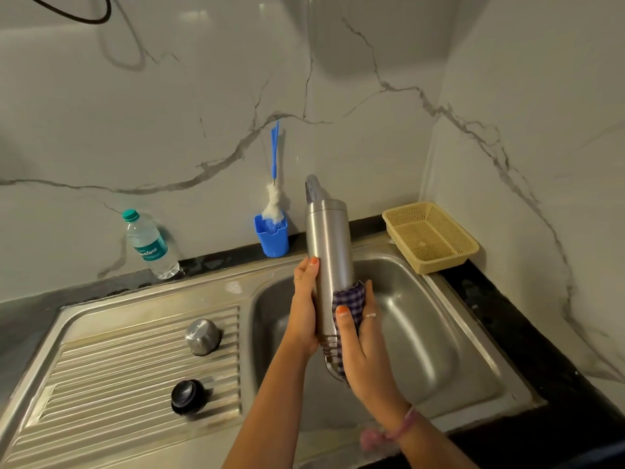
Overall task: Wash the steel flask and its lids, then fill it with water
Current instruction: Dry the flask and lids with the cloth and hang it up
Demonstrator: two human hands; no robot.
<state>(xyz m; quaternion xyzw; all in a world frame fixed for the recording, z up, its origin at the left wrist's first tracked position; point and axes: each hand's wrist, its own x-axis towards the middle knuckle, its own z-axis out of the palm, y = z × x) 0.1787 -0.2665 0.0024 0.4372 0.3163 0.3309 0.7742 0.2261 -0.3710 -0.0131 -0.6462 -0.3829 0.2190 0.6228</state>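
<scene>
Right hand [363, 336] gripping cloth [351, 299] (checked), flask [329, 252]

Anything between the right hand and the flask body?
Yes: a purple checked cloth lies between the right hand and the lower steel flask. The left hand grips the bare steel directly.

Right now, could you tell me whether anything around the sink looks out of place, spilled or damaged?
Nothing stands out. The steel flask is held over the sink, left hand gripping it, right hand pressing a checked cloth to it. Both lids sit on the drainboard.
</scene>
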